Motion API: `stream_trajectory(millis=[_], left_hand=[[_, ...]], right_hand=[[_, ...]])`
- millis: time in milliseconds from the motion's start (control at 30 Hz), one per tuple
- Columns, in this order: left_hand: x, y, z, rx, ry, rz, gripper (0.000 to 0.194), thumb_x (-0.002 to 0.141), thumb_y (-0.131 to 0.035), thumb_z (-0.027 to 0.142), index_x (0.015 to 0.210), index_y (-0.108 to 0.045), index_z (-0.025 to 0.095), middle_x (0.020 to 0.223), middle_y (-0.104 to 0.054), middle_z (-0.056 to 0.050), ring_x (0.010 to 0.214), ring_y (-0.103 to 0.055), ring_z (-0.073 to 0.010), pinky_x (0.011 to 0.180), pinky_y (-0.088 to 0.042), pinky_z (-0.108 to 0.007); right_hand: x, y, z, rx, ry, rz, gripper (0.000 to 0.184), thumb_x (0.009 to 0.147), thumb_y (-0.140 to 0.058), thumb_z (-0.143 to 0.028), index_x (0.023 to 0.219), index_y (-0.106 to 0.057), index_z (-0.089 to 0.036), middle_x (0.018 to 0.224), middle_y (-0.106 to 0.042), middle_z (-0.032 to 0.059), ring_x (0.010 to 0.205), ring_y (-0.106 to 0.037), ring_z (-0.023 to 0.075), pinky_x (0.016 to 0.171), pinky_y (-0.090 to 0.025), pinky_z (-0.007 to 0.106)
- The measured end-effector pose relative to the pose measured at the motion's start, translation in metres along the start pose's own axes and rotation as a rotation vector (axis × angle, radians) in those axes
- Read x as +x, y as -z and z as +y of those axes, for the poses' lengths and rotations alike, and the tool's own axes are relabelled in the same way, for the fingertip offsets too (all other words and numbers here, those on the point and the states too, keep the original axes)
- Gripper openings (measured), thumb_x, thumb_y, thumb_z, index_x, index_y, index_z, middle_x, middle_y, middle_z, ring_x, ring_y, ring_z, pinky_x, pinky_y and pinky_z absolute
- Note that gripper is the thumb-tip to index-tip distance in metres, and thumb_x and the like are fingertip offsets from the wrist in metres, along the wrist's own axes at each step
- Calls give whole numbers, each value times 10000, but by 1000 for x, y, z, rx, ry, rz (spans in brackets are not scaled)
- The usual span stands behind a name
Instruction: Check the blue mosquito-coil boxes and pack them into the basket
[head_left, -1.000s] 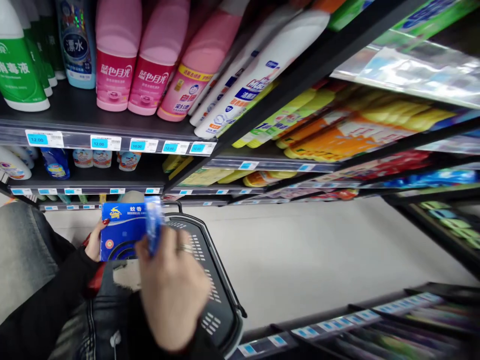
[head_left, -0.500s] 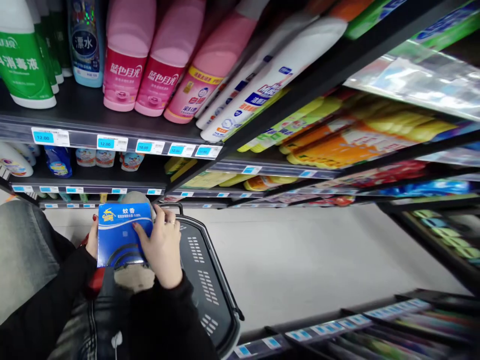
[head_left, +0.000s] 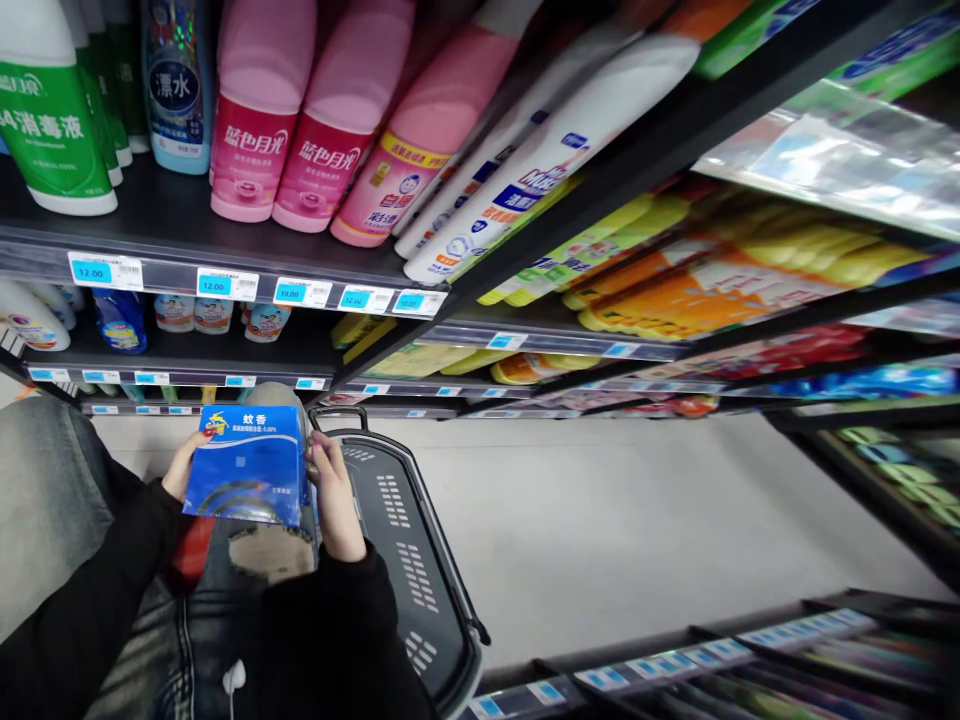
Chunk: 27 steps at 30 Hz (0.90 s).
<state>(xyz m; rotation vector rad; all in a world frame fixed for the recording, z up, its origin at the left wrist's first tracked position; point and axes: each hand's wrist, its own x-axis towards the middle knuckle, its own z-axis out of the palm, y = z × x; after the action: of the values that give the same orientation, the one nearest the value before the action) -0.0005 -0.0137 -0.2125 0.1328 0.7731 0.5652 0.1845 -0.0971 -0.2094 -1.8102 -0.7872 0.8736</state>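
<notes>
A blue box of mosquito coils (head_left: 251, 465) is held over my lap, its printed front facing up toward me. My left hand (head_left: 181, 468) grips the box by its left edge, the thumb lying on the front near the yellow logo and the other fingers hidden behind. At the right edge is my right hand (head_left: 337, 500), its fingers curled against the side of the box; the thumb is mostly out of sight. Below the box are my knees in ripped jeans.
A dark shopping basket (head_left: 409, 540) stands on the floor by my right arm. Ahead, a shelf (head_left: 172, 235) carries pink bottles (head_left: 251, 150) and a green bottle (head_left: 56, 130). Pale floor (head_left: 600, 520) runs along the aisle to another shelf (head_left: 652, 665) at lower right.
My right thumb has come off the front of the box and the hand has shifted to its right edge. My left thumb has moved onto the front. The box has tilted slightly.
</notes>
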Motion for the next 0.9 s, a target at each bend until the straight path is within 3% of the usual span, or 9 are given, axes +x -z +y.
stream_trajectory(millis=[100,233,367,467,633,700,800,900], left_hand=[[3,4,2,-45,7,36,336,792,-423,248,934,-656,51,678,-721,-106,642,-678,-244,670,-543,-366],[11,20,1,-28,1,42,325,779,-427,289,917,-647,93,716,-730,-103,670,-683,-248,676,-544,-369],[13,31,1,19,5,-40,400,798,-423,391,981,-635,106,862,-735,-130,842,-680,-286,785,-524,-412],[10,29,3,22,-16,-78,455,830,-349,392,993,-631,74,874,-732,-134,851,-679,-273,809,-509,-396],[5,23,7,-8,-20,-101,525,833,-316,421,1022,-622,39,907,-727,-151,869,-675,-289,822,-500,-400],[6,22,7,-37,2,-93,498,803,-377,419,1032,-621,51,905,-727,-160,872,-672,-310,808,-508,-436],[9,18,3,-77,34,-61,411,739,-481,354,1006,-628,79,804,-734,-142,773,-682,-312,761,-522,-467],[8,7,-4,-79,15,-10,320,713,-535,293,932,-650,91,731,-731,-114,699,-683,-277,741,-531,-400]], right_hand=[[6,3,2,-29,-106,-65,418,731,-483,-537,888,-604,-169,834,-645,58,840,-585,213,762,-452,325],[-2,5,-12,-187,-5,-177,352,768,-432,-523,677,-529,-198,626,-557,1,647,-536,177,639,-402,285],[-15,9,-25,-247,25,-121,338,790,-417,-502,682,-513,-197,597,-517,-14,596,-484,155,589,-360,261],[-19,15,-23,-215,5,-93,350,783,-420,-518,680,-503,-194,588,-501,-18,579,-456,145,573,-354,254],[-23,47,-30,-200,-2,32,402,757,-420,-584,667,-484,-198,572,-500,-16,547,-444,140,528,-353,249],[-27,66,-45,-317,0,116,410,768,-400,-595,686,-485,-202,550,-496,-16,510,-447,142,498,-346,251],[-36,84,-82,-691,92,215,349,813,-397,-524,695,-482,-207,515,-497,-9,452,-444,144,469,-307,252],[-54,72,-119,-1114,247,290,271,854,-404,-397,718,-511,-189,553,-541,35,427,-456,149,449,-251,256]])
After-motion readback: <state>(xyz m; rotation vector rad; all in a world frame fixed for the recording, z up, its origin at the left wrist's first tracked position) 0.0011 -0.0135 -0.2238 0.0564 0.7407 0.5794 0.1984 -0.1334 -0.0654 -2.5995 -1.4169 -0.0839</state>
